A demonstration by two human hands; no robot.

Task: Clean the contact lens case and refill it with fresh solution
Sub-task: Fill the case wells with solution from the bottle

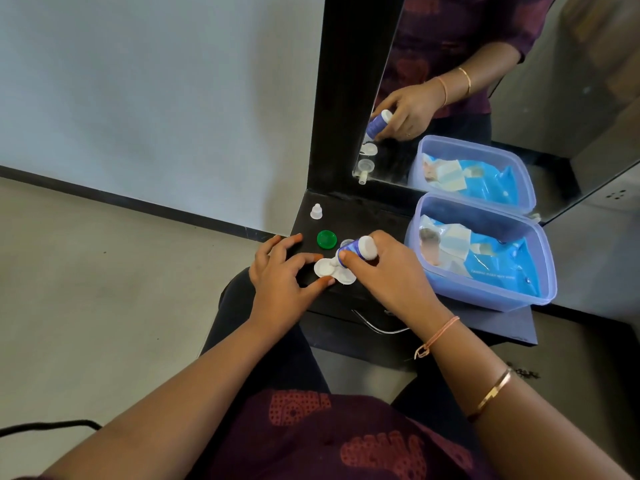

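Observation:
A white contact lens case [325, 268] with two open wells lies on the black dresser top [367, 216]. My left hand [280, 271] pinches the case's left well between thumb and forefinger. My right hand [391, 271] grips a small blue-and-white solution bottle [356, 250], tipped nozzle-down over the case's right well. A green lid [326, 239] lies just behind the case. A second, pale lid [346, 243] is mostly hidden behind the bottle. The bottle's clear cap [316, 212] stands farther back.
A translucent blue plastic box [540, 271] holding blue packets sits at the right of the dresser top, close to my right hand. A black-framed mirror [485, 98] rises behind. A metal drawer handle [377, 327] is below the edge. Floor lies to the left.

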